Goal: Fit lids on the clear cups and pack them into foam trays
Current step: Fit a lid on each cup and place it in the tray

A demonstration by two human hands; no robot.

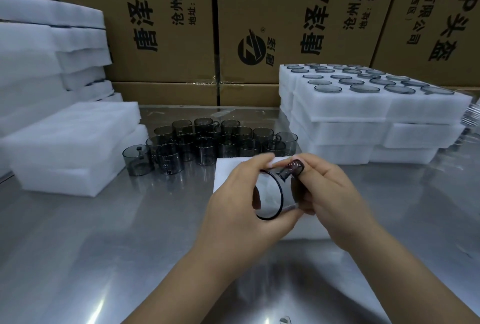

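Steel bench [104, 233] bearing a cluster of upright smoky clear cups [207, 142] at centre, a white foam piece [228, 170] just in front, a left foam tray stack [72, 147] and a right foam tray stack [363, 121]

I see smoke-grey, see-through cups [207, 146] mid-frame, white foam trays [363, 108] at left and right, and tan boxes [166, 64] with black lettering along the top. The table [91, 245] is silvery. The held cup [270, 194] looks clear, its rim seemingly black.
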